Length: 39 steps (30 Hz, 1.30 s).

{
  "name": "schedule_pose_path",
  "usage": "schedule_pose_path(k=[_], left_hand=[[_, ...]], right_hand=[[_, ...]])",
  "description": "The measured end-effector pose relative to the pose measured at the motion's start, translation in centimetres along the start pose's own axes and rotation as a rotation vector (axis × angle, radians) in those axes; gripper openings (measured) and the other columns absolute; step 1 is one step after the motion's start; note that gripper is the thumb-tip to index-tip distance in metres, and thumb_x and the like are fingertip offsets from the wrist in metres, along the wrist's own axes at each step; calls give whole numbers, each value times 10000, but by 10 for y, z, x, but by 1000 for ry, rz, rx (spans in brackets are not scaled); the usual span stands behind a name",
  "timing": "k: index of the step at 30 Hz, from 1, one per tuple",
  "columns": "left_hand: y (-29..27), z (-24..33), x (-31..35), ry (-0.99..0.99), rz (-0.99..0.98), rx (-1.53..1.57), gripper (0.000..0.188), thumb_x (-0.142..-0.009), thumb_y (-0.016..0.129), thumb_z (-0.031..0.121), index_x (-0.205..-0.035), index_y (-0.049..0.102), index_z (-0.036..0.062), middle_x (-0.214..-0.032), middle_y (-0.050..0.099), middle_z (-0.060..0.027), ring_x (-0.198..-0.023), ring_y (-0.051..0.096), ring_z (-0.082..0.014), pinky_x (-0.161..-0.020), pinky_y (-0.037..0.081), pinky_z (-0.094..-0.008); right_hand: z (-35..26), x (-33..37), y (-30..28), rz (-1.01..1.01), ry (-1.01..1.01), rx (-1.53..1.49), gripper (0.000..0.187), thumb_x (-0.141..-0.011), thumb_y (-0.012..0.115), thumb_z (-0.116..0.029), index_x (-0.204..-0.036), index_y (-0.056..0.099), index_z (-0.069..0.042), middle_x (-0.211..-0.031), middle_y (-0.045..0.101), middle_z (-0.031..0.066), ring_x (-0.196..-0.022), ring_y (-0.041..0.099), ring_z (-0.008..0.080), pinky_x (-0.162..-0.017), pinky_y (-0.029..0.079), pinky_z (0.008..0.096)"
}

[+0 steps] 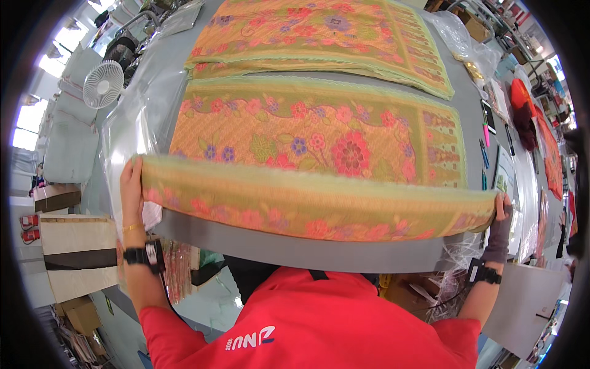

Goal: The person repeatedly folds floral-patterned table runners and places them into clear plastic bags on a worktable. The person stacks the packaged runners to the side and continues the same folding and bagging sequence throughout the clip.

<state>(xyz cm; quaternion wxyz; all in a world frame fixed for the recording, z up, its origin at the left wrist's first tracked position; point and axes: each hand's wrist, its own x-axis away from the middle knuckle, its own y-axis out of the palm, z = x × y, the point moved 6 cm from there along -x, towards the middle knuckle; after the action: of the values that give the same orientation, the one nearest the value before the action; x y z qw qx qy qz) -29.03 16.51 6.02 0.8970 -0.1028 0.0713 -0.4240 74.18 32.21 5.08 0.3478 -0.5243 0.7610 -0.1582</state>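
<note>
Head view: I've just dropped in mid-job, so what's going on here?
A person in a red shirt grips a floral cloth at both ends, left hand and right hand spread wide. The held part forms a long band across the near side of the grey table; what looks like the rest lies flat behind it. A similar cloth lies farther back, untouched.

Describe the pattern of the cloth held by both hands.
The floral cloth shows pink and purple flowers on orange and green, best in the head view.
</note>
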Motion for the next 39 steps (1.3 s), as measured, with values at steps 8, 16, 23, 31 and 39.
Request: schedule_pose_path(k=[8,16,23,31,39], left_hand=[[87,-43,-132,90,-105,-456,328,-1105,620,311,-1138,709,-3,-954,693,-11,-912,598,-93,-828,500,-281],[118,-26,-120,462,60,-698,292,-1044,690,309,-1153,715,40,-881,663,-108,-737,620,-228,-721,532,-378],[45,2,0,183,70,-799,321,-989,757,315,-1052,675,11,-947,654,-128,-816,637,-257,-736,530,-394],[56,-20,39,208,9,-1013,457,-832,867,373,-957,671,-20,-942,613,-126,-987,579,-361,-887,509,-467],[24,-59,35,-501,0,-249,145,-942,725,157,-954,684,19,-823,632,-58,-810,645,-175,-737,528,-365]], right_hand=[[66,-106,119,-148,192,-67,218,-1101,646,-281,-992,651,-93,-852,577,-50,-803,516,72,-739,465,261],[7,-144,161,-345,-93,695,199,-1030,694,-142,-1168,633,-13,-1030,663,178,-957,634,318,-902,520,394],[-280,-117,356,-333,-868,249,342,-971,791,-159,-1257,663,-21,-1174,702,188,-1145,672,371,-1004,526,432],[-594,38,675,-888,-1278,-171,599,-943,786,-280,-1473,586,-88,-1396,662,205,-1297,619,394,-1122,471,484],[-643,79,753,-1322,-1203,343,251,-931,700,-194,-1159,724,-91,-1033,774,66,-957,659,290,-836,545,472]])
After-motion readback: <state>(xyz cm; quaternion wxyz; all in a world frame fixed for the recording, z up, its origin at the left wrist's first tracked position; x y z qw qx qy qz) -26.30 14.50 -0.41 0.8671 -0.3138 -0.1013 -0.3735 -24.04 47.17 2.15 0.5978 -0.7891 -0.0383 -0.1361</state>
